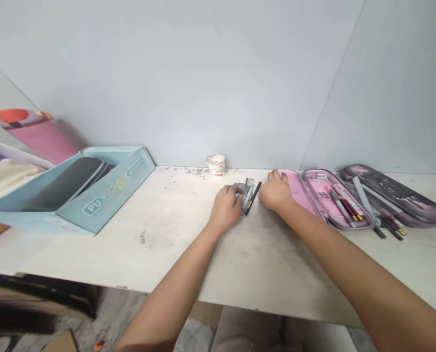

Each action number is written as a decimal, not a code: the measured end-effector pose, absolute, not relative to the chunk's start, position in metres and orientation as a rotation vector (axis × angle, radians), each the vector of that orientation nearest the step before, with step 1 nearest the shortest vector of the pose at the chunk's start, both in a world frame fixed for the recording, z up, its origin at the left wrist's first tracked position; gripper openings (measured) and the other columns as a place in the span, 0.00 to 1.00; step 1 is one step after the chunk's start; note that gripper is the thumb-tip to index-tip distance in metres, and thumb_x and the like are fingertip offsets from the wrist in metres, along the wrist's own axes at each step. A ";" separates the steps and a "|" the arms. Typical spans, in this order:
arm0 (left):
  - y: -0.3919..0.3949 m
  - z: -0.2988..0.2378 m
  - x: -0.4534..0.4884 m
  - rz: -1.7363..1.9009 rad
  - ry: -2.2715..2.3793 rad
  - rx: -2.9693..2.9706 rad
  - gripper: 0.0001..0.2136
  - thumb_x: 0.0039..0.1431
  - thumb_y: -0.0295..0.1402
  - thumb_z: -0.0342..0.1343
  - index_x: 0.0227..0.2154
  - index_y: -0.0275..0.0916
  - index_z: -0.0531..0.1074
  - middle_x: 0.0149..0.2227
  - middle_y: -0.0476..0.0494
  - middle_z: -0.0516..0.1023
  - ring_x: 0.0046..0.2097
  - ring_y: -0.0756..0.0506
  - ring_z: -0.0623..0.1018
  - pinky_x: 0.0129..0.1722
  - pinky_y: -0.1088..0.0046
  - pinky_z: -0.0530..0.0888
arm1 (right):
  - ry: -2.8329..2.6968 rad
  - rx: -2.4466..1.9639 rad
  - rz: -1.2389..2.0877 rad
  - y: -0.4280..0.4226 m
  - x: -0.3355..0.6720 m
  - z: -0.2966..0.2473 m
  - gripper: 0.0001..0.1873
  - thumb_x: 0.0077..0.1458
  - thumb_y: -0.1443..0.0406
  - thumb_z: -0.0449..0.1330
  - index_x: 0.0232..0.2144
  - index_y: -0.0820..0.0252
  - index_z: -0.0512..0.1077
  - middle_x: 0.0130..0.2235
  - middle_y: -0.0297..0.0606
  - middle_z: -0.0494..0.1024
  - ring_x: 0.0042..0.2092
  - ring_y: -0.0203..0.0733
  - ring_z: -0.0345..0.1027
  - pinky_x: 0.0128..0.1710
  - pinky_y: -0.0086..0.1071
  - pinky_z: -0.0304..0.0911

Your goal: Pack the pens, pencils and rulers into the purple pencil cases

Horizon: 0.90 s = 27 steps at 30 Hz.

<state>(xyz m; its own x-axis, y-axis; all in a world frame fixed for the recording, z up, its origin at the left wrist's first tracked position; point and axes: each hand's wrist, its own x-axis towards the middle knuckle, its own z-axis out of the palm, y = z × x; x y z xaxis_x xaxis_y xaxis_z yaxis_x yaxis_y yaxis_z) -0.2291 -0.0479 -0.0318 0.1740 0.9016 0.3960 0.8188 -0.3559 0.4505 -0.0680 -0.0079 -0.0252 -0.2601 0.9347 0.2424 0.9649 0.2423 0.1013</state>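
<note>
My left hand (pixel 226 209) is on the table with its fingers curled over the edge of some clear, greyish rulers (pixel 249 187). A black pencil (pixel 253 198) lies slanted along the rulers' right side, between my two hands. Just right of it, my right hand (pixel 275 191) is closed, fingertips down near the tabletop; whatever they pinch, if anything, is hidden. Behind that hand and wrist lies an open pink pencil case (pixel 301 189). Its right half holds several dark red pencils (pixel 350 206) and a grey pen-like item.
A dark, patterned pencil case (pixel 397 193) stands at the far right, with rulers and black pencils (pixel 391 228) before it. A small white paper cup (pixel 216 165) sits near the wall. At left, a light blue box (pixel 104 195) holds a dark case (pixel 69 183); a pink roll (pixel 44 137) leans behind.
</note>
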 end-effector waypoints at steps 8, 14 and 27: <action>-0.057 -0.035 -0.231 1.053 1.522 2.312 0.10 0.58 0.29 0.45 0.40 0.35 0.67 0.41 0.39 0.71 0.47 0.44 0.69 0.50 0.64 0.66 | -2.265 -1.781 -0.607 -0.019 -0.057 -0.008 0.17 0.50 0.62 0.53 0.30 0.69 0.77 0.40 0.58 0.71 0.47 0.58 0.57 0.44 0.48 0.53; -0.071 -0.025 -0.218 1.171 1.524 2.646 0.18 0.61 0.29 0.42 0.54 0.35 0.58 0.56 0.34 0.61 0.57 0.41 0.60 0.57 0.60 0.56 | -2.499 -1.437 -0.477 -0.063 -0.023 0.015 0.20 0.59 0.63 0.43 0.34 0.70 0.72 0.38 0.52 0.69 0.43 0.48 0.59 0.44 0.39 0.54; -0.096 -0.017 -0.180 0.573 1.461 3.040 0.13 0.62 0.29 0.36 0.39 0.35 0.67 0.35 0.37 0.69 0.38 0.42 0.67 0.36 0.66 0.62 | -2.438 -1.536 -0.361 -0.120 0.031 0.009 0.17 0.61 0.63 0.41 0.33 0.62 0.67 0.29 0.42 0.74 0.32 0.43 0.66 0.31 0.32 0.50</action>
